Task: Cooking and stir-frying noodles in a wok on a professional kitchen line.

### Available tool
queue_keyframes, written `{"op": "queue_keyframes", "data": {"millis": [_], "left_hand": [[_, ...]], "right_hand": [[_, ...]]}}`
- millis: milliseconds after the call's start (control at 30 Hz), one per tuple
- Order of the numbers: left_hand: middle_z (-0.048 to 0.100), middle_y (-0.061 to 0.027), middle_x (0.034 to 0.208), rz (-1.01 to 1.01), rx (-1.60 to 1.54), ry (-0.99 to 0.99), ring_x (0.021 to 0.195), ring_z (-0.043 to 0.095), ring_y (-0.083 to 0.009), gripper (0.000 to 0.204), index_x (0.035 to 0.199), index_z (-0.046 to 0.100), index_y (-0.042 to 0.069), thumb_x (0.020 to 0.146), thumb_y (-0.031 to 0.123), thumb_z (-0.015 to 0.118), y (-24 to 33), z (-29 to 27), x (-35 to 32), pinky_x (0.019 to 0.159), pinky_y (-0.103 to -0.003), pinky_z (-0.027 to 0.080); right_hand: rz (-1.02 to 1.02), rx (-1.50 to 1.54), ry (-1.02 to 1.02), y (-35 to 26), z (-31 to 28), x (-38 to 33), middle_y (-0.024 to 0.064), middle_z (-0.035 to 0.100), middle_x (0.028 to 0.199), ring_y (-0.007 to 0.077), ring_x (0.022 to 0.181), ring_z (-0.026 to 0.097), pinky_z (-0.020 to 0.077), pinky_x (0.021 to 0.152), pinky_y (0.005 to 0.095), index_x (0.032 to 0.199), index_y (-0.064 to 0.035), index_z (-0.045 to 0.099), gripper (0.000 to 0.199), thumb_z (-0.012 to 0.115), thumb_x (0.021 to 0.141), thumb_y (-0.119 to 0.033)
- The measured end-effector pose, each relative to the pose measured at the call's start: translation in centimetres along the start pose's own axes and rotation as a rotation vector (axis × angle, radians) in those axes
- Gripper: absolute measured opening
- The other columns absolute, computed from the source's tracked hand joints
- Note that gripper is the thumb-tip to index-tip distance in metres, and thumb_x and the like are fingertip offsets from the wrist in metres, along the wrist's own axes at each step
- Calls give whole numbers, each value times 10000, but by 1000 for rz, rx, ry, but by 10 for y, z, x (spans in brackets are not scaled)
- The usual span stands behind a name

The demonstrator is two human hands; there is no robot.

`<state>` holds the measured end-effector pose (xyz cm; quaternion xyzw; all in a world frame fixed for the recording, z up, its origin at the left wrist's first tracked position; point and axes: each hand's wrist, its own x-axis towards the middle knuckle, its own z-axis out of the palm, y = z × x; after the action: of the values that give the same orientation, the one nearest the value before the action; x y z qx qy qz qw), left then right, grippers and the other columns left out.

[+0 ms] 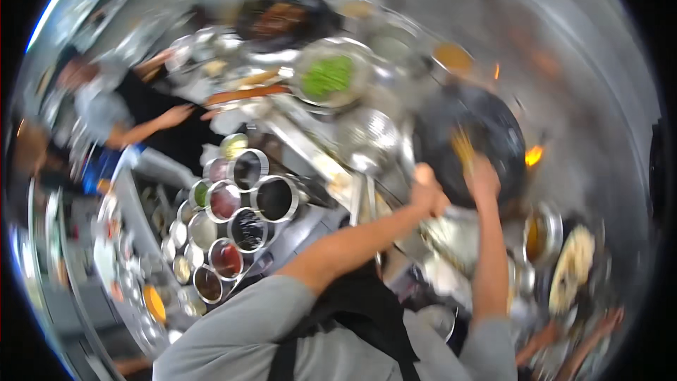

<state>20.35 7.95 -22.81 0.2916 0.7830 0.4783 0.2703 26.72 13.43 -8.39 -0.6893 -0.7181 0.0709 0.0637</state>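
A large black wok (497,123) sits on the stove to the right of centre. My left hand (429,190) is closed at its near left rim, where the handle is hidden by my fingers. My right hand (483,180) grips a yellowish brush with long stiff bristles (462,147), like a bamboo wok brush, and its bristles point into the wok. Motion blurs the wok's inside. Just left of it lies a perforated metal strainer (377,130).
Flames (534,155) flare at the wok's right edge. A bowl of chopped greens (328,76) and another dark wok (288,20) stand farther back. Several round seasoning pots (275,197) fill the left counter. A co-worker (144,109) stands beyond; other people's arms (592,342) show at lower right.
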Motion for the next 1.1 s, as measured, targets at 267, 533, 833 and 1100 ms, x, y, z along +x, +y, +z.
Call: {"op": "queue_keyframes", "data": {"millis": [267, 533, 833, 1100], "left_hand": [[535, -90, 690, -643, -490, -826, 473, 535, -227, 127, 909, 502, 63, 836, 139, 573, 7, -43, 39, 371, -389, 414], [567, -127, 818, -609, -460, -802, 619, 620, -262, 286, 1014, 470, 49, 766, 91, 605, 25, -52, 20, 424, -446, 497], [611, -139, 808, -524, -498, -935, 611, 657, -276, 146, 942, 483, 29, 824, 88, 546, -4, -50, 43, 408, -407, 494], [574, -112, 744, -589, -416, -752, 543, 613, -236, 175, 919, 500, 35, 779, 101, 583, 30, -59, 21, 368, -373, 477]], "right_hand": [[-115, -3, 80, -7, 12, -18, 205, 648, 924, 400, 755, 669, 548, 694, 462, 868, -22, 675, 176, 574, 806, -152], [136, -365, 77, 122, 8, -17, 152, 642, 931, 336, 795, 685, 552, 692, 427, 1007, -58, 680, 238, 578, 802, -119], [-149, -238, 208, -11, 50, -13, 166, 628, 920, 276, 709, 670, 554, 596, 369, 1020, -22, 633, 271, 571, 769, -100], [-55, -654, 103, 119, 12, -88, 178, 623, 992, 275, 659, 665, 553, 558, 359, 963, -1, 643, 211, 573, 795, -106]]}}
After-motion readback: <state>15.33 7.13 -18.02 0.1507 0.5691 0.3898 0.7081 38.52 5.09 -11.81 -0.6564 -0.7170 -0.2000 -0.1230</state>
